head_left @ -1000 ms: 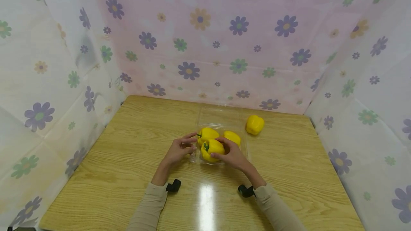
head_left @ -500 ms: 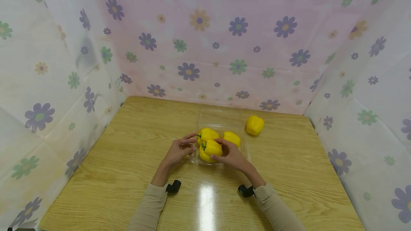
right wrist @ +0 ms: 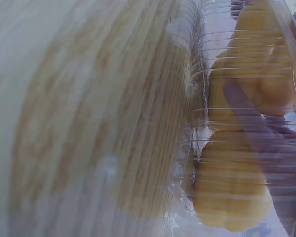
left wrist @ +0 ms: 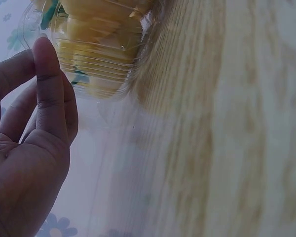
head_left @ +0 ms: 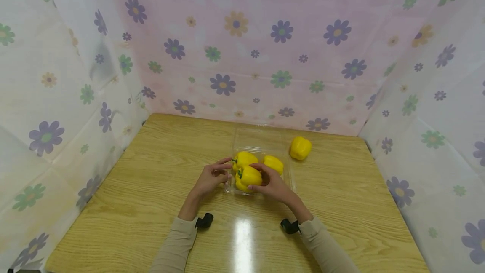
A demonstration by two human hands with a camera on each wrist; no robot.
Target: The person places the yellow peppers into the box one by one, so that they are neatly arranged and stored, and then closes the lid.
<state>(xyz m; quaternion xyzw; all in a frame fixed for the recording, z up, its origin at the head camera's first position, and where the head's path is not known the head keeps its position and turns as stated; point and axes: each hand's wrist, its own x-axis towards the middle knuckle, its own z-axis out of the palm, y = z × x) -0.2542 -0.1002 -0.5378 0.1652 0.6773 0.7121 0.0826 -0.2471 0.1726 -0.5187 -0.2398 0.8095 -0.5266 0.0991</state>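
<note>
A clear plastic clamshell container [head_left: 291, 180] lies with its lid [head_left: 259, 139] folded back, away from me. My left hand [head_left: 208, 179] pinches the container's left rim between thumb and fingers; the left wrist view shows the thumb [left wrist: 47, 59] at the rim beside the ribbed wall [left wrist: 103, 66]. With its fingers around the front yellow bell pepper [head_left: 247, 177], my right hand [head_left: 275, 185] holds that pepper inside the container, stem to the left. Behind it sits a second pepper [head_left: 245, 159], and a third [head_left: 274, 163] lies at the right. One finger [right wrist: 244, 106] shows through the ribbed wall in the right wrist view.
Another yellow bell pepper [head_left: 301, 148] stands on the wooden table [head_left: 170, 151], right of the open lid. Flowered cloth [head_left: 254, 62] closes off the back and both sides. Black wrist mounts [head_left: 205, 221] stick out inward from both sleeves.
The front pepper has shifted slightly left and down under my right hand, most of it in the first half second. My left hand has stayed at the rim.
</note>
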